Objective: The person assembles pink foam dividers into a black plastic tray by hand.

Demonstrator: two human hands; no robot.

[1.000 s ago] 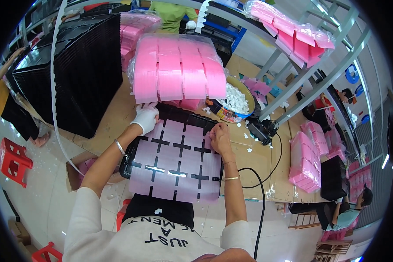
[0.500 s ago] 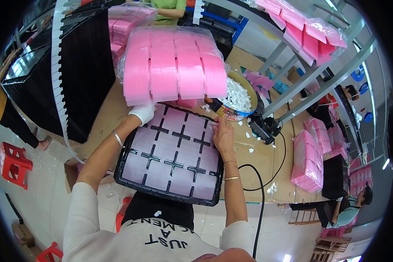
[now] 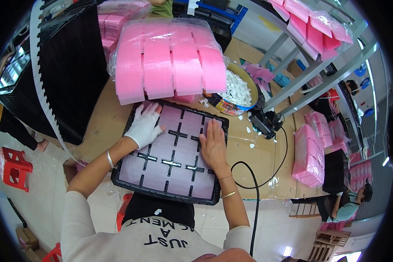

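Note:
A black plastic tray (image 3: 167,193) with raised cross-shaped dividers lies on the table in front of me, its near edge at the table's front. Pale pink sheets (image 3: 163,172) fill its compartments. My left hand (image 3: 145,125), in a white half-finger glove, rests on the far left of the tray with its fingers spread. On the right side of it my bare right hand (image 3: 213,144) lies flat, fingers stretched out over the sheets. Just beyond the tray's far edge sits a large plastic-wrapped stack of pink foam sheets (image 3: 159,65).
A tall stack of black trays (image 3: 74,74) stands at the left. A round tub (image 3: 238,109) of white scraps is at the far right of the tray, beside a black device (image 3: 263,124) with a cable. Wrapped pink bundles (image 3: 308,153) lie further right, under a grey metal frame (image 3: 332,72).
Both hands have left the tray's far edge and come to lie on the sheets inside it. The left hand's fingers have spread out, and the right has moved nearer me.

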